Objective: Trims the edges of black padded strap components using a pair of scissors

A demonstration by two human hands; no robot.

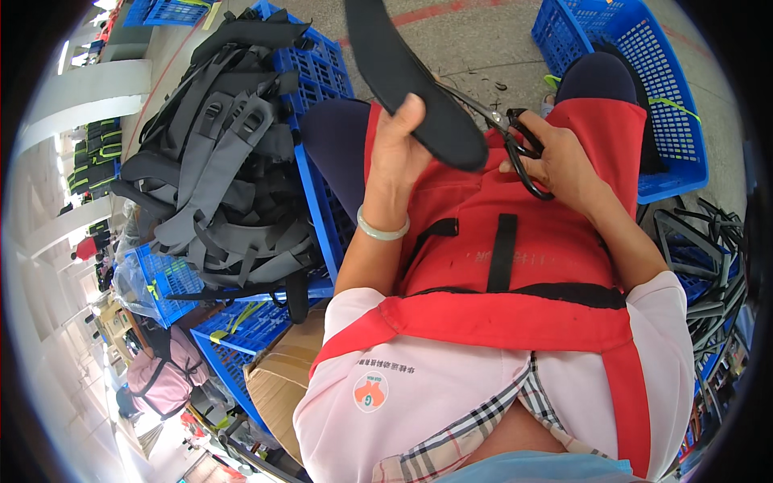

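Observation:
Over my lap, my left hand (400, 149) grips a long black padded strap (412, 87) near its rounded lower end, with the thumb on top. The strap extends upward past the frame's top edge. My right hand (565, 165) has its fingers in the black loops of a pair of scissors (497, 121). The blades point up and left, along the strap's right edge, and their tips are partly hidden there. I cannot tell whether they touch it. A red apron (531, 241) covers my lap beneath both hands.
At my left, a blue crate (320, 213) stands beside a high heap of grey and black straps (217, 161). To the right is another blue crate (684, 129), with dark strips (700, 249) piled below. A cardboard box (286, 374) and a person in pink (169, 366) are lower left.

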